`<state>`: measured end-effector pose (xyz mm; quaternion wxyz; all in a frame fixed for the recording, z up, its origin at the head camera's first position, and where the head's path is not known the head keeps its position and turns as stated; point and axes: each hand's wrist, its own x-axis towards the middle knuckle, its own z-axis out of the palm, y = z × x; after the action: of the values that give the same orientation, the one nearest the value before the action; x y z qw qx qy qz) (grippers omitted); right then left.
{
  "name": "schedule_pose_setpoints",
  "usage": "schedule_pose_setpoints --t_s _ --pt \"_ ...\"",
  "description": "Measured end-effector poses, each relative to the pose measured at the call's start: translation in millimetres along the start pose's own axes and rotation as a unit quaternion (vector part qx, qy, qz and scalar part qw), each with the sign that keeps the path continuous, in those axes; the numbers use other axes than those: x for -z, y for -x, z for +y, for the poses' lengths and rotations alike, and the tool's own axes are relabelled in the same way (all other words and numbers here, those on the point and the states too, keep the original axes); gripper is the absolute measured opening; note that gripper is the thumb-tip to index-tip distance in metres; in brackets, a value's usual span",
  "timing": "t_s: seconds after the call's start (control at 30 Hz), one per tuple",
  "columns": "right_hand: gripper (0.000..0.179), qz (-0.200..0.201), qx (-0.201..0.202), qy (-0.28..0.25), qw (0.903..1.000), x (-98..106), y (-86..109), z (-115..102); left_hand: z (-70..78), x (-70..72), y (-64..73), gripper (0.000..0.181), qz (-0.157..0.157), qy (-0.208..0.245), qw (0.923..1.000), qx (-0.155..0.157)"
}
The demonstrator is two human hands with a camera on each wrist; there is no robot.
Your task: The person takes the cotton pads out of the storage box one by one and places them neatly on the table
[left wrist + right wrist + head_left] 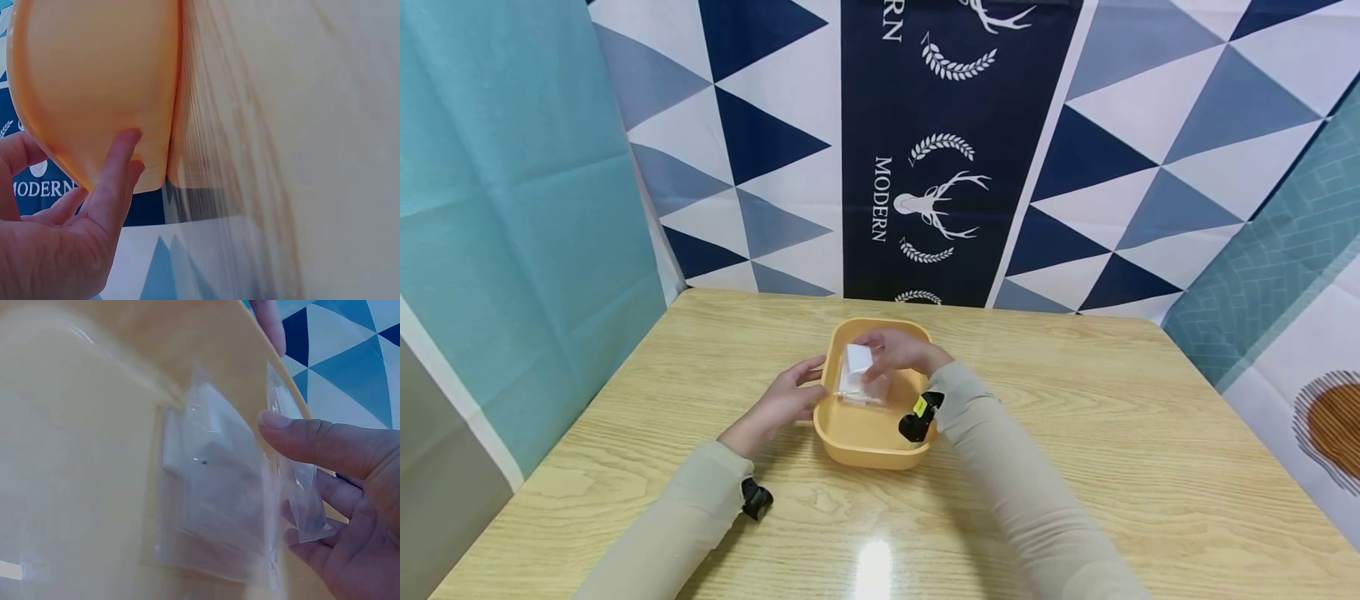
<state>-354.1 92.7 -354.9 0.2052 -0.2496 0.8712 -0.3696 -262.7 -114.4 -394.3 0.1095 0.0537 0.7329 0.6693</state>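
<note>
bag: a clear plastic bag (219,506) with a white flat thing inside, sitting over the inside of the yellow tub (857,433), up near its far left corner.
right hand: the right hand (898,350) is over the tub with its fingers (312,440) pinching the bag's edge, thumb on top and the other fingers under it, so it's holding the bag.
left hand: the left hand (782,400) is at the tub's left outer wall, fingers (119,169) straight-ish and resting against the wall, not wrapped round anything.
step: looks like the bag is being handled inside the tub while the other hand steadies it. can't tell whether it's going in or coming out.
next move: either way the pinch has to stay firm, that film looks slippery, and the tub needs bracing so it doesn't slide.
surface: pale wood-grain surface (1112,433) with a glare spot near the front edge; the tub stands about mid-surface.
room: cloth backdrop (940,150) with blue and white triangles and a navy strip showing a deer and "modern", teal cloth on the left.
</note>
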Motion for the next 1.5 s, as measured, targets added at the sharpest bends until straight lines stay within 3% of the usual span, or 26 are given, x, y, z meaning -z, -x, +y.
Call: schedule_pose_setpoints --t_s 0.77,1.5 --pt "0.069 0.1 0.013 -0.062 0.9929 15.4 36.7 -6.7 0.0 -2.4 1.3 0.061 0.009 -0.003 0.9999 0.011" --pt "0.077 0.136 0.06 -0.082 0.9855 23.2 88.6 0.9 -0.9 -5.4 1.1 0.06 0.021 -0.007 0.9997 0.011"
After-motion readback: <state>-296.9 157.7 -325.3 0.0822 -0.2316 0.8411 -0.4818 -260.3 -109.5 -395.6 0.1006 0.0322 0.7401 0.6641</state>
